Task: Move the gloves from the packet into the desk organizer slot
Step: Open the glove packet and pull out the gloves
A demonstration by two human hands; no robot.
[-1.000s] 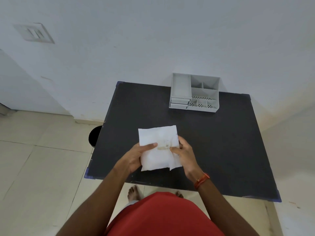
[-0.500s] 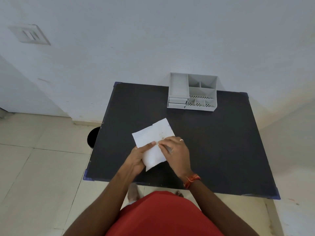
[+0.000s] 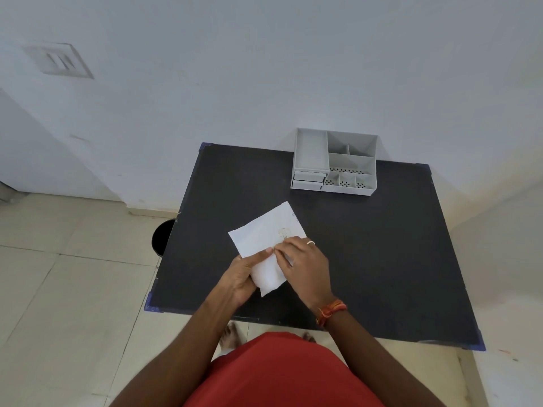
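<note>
The white packet is held tilted above the black table, near its middle, one corner pointing to about one o'clock; the left hand grips its lower edge from seven o'clock, thumb pressed on top, fingers curled beneath. The right hand lies over the packet's right side, fingers bent and pinching the paper beside the left thumb; the gloves themselves cannot be seen. The grey desk organizer stands well apart at one o'clock from the packet, on the table's far edge by the wall.
</note>
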